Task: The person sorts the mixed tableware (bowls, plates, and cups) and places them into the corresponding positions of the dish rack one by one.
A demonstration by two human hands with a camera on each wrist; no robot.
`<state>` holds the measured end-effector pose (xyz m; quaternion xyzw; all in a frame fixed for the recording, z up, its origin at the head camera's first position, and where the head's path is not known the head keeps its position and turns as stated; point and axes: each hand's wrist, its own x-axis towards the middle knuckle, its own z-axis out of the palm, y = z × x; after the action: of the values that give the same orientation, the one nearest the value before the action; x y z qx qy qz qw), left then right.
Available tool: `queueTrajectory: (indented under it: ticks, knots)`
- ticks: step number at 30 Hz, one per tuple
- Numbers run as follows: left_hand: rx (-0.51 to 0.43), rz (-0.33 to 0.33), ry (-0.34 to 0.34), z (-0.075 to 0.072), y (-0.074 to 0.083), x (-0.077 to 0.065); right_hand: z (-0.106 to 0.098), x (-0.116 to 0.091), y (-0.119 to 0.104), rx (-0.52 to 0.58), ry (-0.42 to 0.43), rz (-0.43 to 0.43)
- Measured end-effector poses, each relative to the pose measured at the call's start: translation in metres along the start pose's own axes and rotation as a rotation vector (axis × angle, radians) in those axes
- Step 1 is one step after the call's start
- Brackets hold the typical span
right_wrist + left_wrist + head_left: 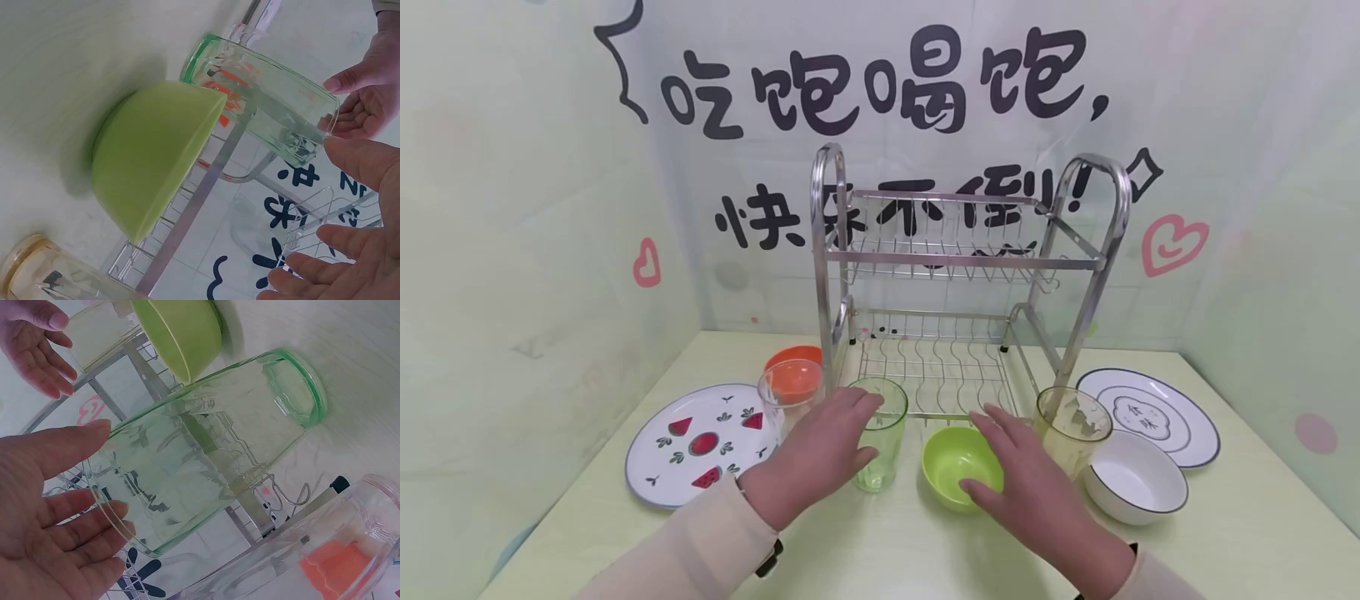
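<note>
Head view, clock centred on the lime bowl [946,490]: we have the green glass [886,450] upright on the table [865,554] between 9 and 10. Left hand [816,450] spread loosely around its mouth, thumb apart from fingers; contact we can't tell. Right hand [1037,492] also spread, at the bowl's 3 o'clock side, no grip. We log the rack [962,260] at 12, orange bowl [793,353] at 10, patterned plate [658,417] at 9, amber glass [1060,442] between 2 and 3, white bowl [1116,500] at 3.
</note>
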<state>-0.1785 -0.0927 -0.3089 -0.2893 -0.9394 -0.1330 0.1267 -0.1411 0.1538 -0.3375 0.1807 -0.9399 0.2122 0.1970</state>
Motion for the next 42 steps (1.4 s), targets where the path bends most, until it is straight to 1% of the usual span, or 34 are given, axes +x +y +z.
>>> queueTrajectory:
  ticks: [8, 12, 16, 22, 31, 42]
  knots:
    - [0.050, 0.055, -0.053, 0.002, 0.001, 0.003, 0.009, -0.002, 0.002, 0.016, 0.017, -0.011]
    - [0.063, 0.059, -0.067, 0.005, 0.001, 0.004, 0.012, -0.001, 0.002, 0.026, 0.016, -0.008]
    - [0.056, 0.069, -0.076, 0.006, 0.001, 0.004, 0.015, -0.001, 0.003, 0.032, 0.020, -0.011]
    - [0.088, 0.084, -0.091, 0.008, 0.001, 0.005, 0.020, -0.001, 0.006, 0.029, 0.027, -0.008]
    - [0.139, 0.122, -0.049, 0.010, 0.001, 0.006, 0.020, 0.001, 0.007, 0.047, 0.016, 0.001]
    - [0.144, 0.163, -0.035, 0.008, -0.002, 0.002, 0.020, 0.002, 0.010, 0.065, -0.001, -0.013]
